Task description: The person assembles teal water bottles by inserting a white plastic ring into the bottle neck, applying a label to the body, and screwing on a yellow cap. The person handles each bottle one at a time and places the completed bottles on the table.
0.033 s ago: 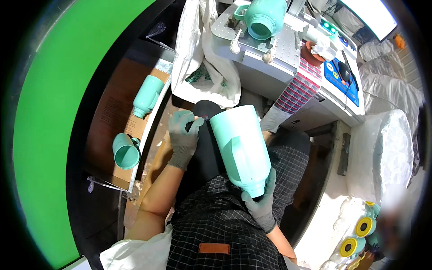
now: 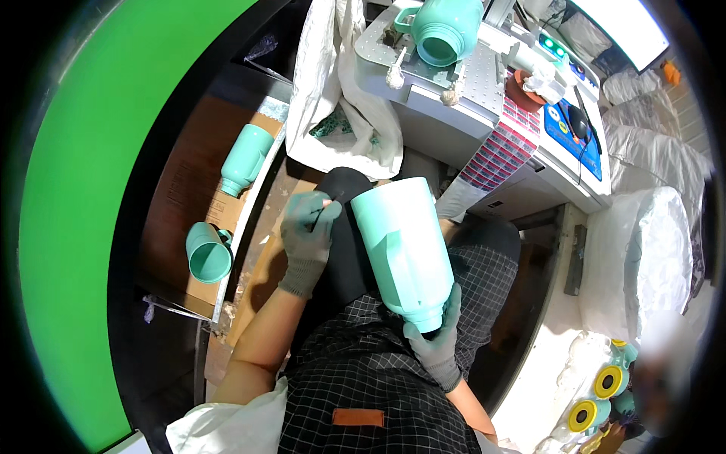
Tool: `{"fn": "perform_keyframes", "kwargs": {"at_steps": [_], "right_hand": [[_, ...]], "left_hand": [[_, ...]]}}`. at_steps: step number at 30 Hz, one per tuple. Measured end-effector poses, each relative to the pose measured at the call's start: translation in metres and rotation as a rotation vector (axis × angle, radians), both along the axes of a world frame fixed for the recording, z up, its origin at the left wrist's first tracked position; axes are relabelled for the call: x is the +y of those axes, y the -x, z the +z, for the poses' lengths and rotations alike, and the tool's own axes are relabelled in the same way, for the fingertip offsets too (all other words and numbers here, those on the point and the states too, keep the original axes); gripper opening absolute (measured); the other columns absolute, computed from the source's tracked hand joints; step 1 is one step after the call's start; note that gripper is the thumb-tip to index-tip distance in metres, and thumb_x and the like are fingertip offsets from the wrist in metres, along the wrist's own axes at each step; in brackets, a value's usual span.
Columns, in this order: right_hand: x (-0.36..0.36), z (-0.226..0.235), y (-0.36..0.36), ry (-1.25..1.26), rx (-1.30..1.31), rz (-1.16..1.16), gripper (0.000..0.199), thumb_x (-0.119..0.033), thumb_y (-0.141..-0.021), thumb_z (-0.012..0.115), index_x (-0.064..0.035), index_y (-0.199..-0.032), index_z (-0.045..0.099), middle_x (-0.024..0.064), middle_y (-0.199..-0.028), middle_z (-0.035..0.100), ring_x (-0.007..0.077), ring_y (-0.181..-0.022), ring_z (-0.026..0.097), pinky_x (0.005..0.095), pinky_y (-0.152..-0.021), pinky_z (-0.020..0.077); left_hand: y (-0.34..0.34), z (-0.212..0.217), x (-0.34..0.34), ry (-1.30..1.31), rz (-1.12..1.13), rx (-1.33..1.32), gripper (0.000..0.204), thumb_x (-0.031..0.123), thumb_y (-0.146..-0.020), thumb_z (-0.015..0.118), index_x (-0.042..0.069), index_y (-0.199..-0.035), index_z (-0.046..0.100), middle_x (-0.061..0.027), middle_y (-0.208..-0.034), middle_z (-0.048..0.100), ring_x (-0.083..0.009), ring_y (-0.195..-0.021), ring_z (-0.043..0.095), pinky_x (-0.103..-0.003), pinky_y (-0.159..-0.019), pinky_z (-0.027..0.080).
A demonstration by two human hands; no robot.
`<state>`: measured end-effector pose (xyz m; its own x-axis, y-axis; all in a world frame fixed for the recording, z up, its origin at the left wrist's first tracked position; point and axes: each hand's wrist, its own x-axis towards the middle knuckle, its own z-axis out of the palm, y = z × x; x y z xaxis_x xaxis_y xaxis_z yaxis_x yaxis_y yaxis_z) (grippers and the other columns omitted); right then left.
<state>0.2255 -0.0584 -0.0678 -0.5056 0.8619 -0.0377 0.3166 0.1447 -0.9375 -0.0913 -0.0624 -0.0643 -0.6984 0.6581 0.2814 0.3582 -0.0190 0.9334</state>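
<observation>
A mint-green plastic jug shell [image 2: 404, 253] with a side handle lies tilted over my lap, its narrow neck pointing toward me. My right hand [image 2: 437, 344], in a grey-green glove, holds it by the neck, with the thumb on one side and fingers on the other. Left of the jug shell and apart from it, my gloved left hand [image 2: 306, 238] is raised above my knee with its fingers curled in. Whatever lies between those fingers, if anything, is too blurred to make out.
Two similar shells, one lying [image 2: 247, 157] and one with its mouth toward me [image 2: 209, 253], are in a cardboard-lined bin at left. Ahead stands a white sack [image 2: 333, 144] with green scraps. Another shell [image 2: 446, 30] sits on a machine plate [image 2: 484, 83]. Yellow-ringed pieces [image 2: 607, 382] lie at right.
The fingers of my left hand have shifted slightly and look more blurred. The jug shell and my right hand stay nearly where they were.
</observation>
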Motion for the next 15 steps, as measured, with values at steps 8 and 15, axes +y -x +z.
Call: {"fn": "perform_keyframes", "kwargs": {"at_steps": [8, 15], "right_hand": [[-0.003, -0.008, -0.003, -0.069, 0.027, 0.053, 0.118, -0.03, -0.085, 0.086, -0.0012, -0.167, 0.005, 0.0234, -0.163, 0.03, 0.0325, -0.147, 0.039, 0.046, -0.12, 0.0349], [0.002, -0.004, 0.003, -0.389, -0.07, 0.099, 0.112, -0.029, -0.085, 0.085, -0.0021, -0.166, 0.013, 0.0288, -0.162, 0.031, 0.0399, -0.144, 0.045, 0.0489, -0.115, 0.0418]], "left_hand": [[-0.03, 0.056, -0.003, 0.028, -0.298, -0.723, 0.014, 0.014, -0.088, 0.08, 0.002, -0.094, 0.075, -0.0025, -0.079, 0.069, -0.0088, -0.067, 0.062, -0.022, -0.063, 0.052], [-0.019, 0.036, -0.008, 0.114, -0.327, -0.52, 0.008, 0.008, -0.09, 0.072, 0.003, -0.096, 0.073, -0.0037, -0.079, 0.066, -0.0117, -0.068, 0.062, -0.028, -0.061, 0.049]]}}
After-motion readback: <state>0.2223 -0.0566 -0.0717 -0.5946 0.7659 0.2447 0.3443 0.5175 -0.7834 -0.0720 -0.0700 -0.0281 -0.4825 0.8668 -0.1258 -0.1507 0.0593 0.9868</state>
